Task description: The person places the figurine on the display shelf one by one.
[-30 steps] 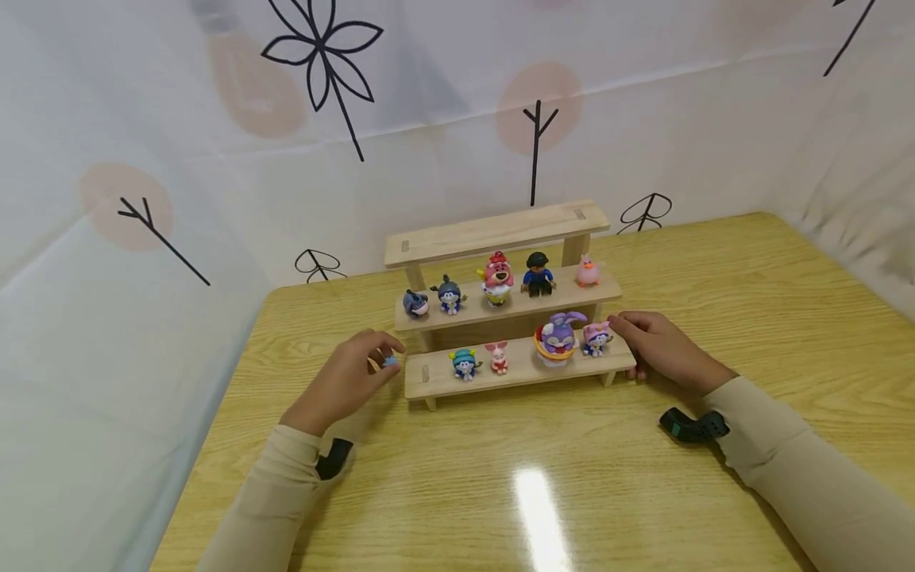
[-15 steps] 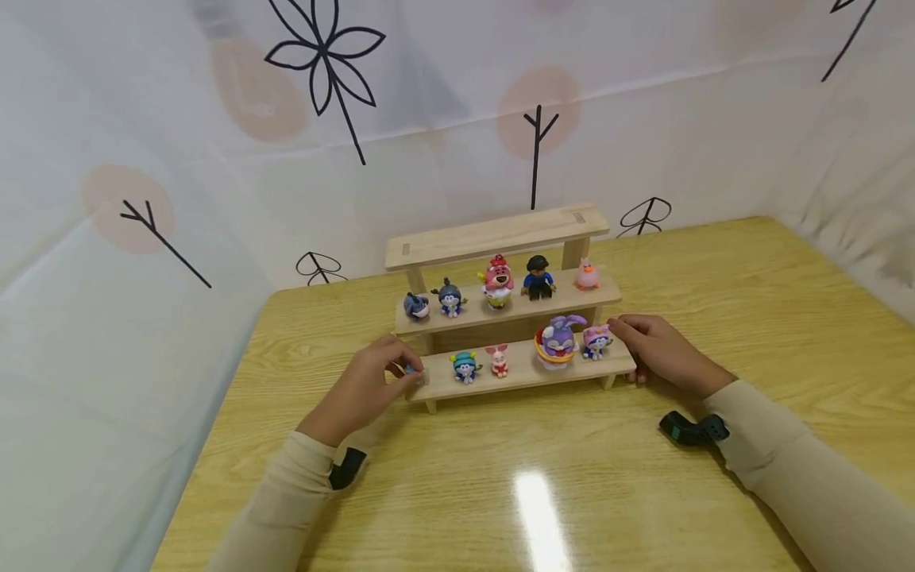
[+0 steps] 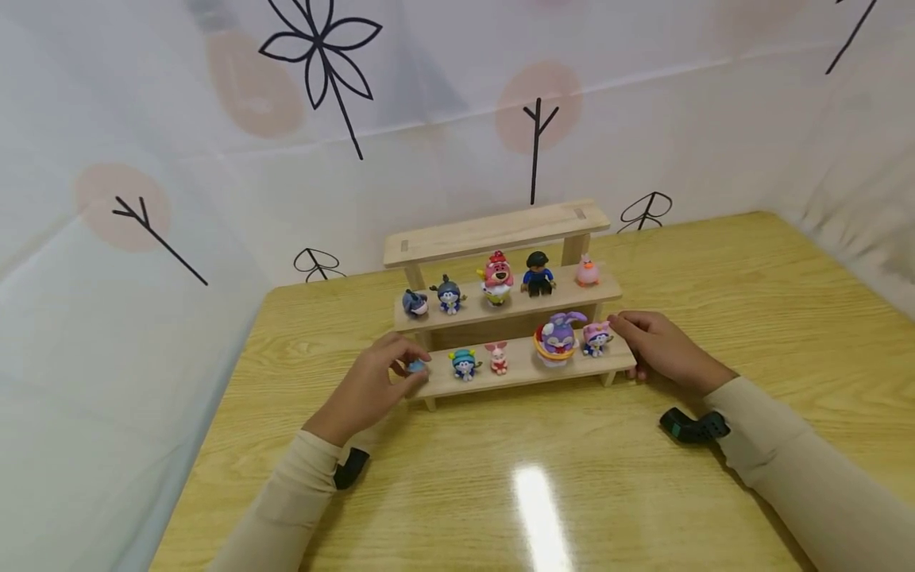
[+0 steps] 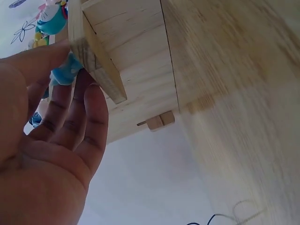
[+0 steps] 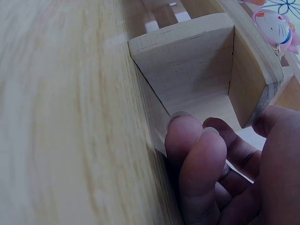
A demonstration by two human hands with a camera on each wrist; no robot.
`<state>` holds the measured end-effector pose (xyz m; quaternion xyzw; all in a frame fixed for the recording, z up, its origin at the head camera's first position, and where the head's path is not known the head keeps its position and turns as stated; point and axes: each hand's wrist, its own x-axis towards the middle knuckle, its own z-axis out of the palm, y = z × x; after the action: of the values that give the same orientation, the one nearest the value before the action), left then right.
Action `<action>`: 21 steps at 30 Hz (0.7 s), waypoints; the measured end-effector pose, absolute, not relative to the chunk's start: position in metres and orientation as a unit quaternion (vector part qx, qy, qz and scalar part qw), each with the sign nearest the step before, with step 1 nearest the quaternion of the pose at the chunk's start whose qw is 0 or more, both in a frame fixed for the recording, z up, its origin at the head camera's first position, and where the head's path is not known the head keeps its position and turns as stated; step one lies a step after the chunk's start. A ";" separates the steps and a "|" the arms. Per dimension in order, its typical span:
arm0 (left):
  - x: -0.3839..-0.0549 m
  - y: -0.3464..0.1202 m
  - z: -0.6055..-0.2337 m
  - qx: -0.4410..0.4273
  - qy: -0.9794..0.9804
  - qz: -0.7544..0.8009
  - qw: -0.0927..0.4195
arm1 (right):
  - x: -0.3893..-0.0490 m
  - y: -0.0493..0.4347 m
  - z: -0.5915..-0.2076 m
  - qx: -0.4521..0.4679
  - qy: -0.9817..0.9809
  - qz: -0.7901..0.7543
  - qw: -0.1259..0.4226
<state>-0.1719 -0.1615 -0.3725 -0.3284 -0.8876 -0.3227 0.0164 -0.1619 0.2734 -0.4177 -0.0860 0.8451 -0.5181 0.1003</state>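
A small light-blue figurine (image 4: pixel 66 70) is pinched between the thumb and fingers of my left hand (image 3: pixel 368 389), at the left end of the lower shelf of a wooden tiered display stand (image 3: pixel 515 373). The fingers hide much of the figurine. My right hand (image 3: pixel 665 349) is at that shelf's right end, touching its edge; in the right wrist view its other fingers are loosely curled below, apart from the wood. Along the lower shelf stand a teal-hatted figurine (image 3: pixel 465 364), a pink piglet (image 3: pixel 497 358), a purple rabbit (image 3: pixel 557 340) and a pink-hatted figurine (image 3: pixel 596 339).
The middle shelf bears a grey donkey (image 3: pixel 415 303), a dark-hatted figurine (image 3: pixel 449 295), a pink bear (image 3: pixel 496 280), a toy man in a black cap (image 3: pixel 538 275) and a pink duck-like figure (image 3: pixel 588 272). Behind the wooden table (image 3: pixel 443 492) hangs a patterned white cloth (image 3: pixel 443 103).
My left hand has moved right with the blue figurine, from beside the stand to the lower shelf's left end. The right hand stays at the other end.
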 end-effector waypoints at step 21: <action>-0.171 -0.163 -0.372 -0.347 -0.890 -0.296 0.003 | -0.161 0.273 -0.420 -0.081 0.846 -0.518 0.096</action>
<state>-0.1706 -0.1626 -0.3717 -0.3471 -0.8900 -0.2957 0.0028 -0.1612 0.2731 -0.4201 -0.0805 0.8463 -0.5178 0.0964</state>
